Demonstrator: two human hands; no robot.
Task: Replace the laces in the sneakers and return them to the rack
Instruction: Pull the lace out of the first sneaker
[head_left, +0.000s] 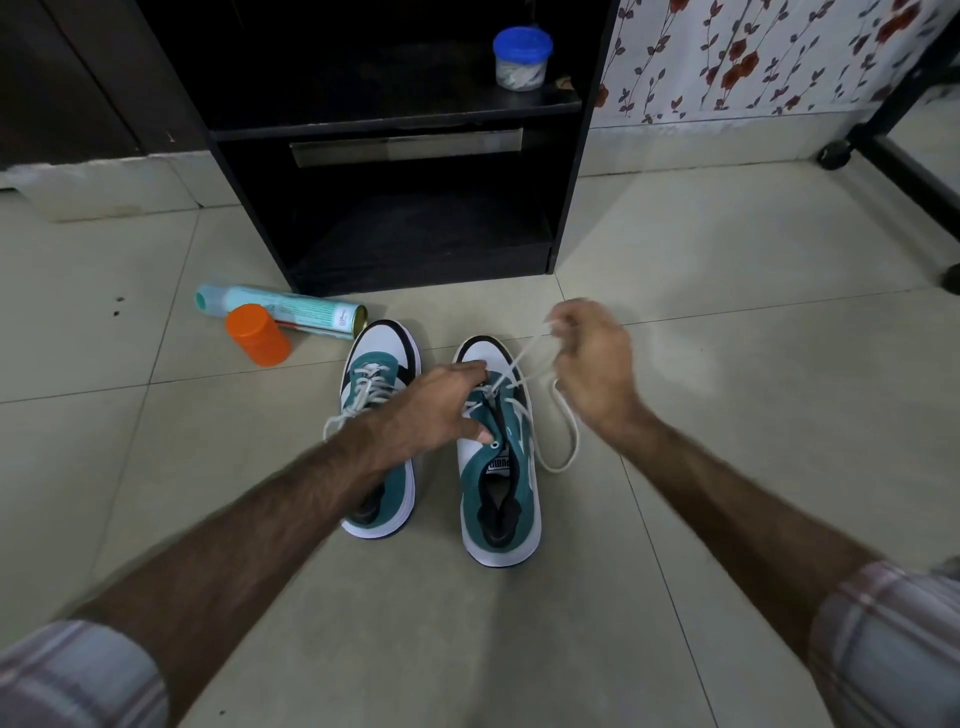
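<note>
Risk of white cotton lace (563, 441), pinched in right hand (592, 358), slipping its eyelet under flat, steadying left hand (441, 405).

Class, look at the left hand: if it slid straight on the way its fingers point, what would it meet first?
Probably the lace stretched from the right sneaker up to the right hand; the left hand points right across that sneaker, though depth is unclear.

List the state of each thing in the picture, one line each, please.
Left sneaker: laced, standing on floor.
Right sneaker: partly laced, lower eyelets only.
White lace: loose, pulled up.
Left hand: pressing on right sneaker.
Right hand: pinching the lace.
Spray can: lying down.
Orange-lidded jar: closed.
Blue-lidded jar: closed, on shelf.
</note>
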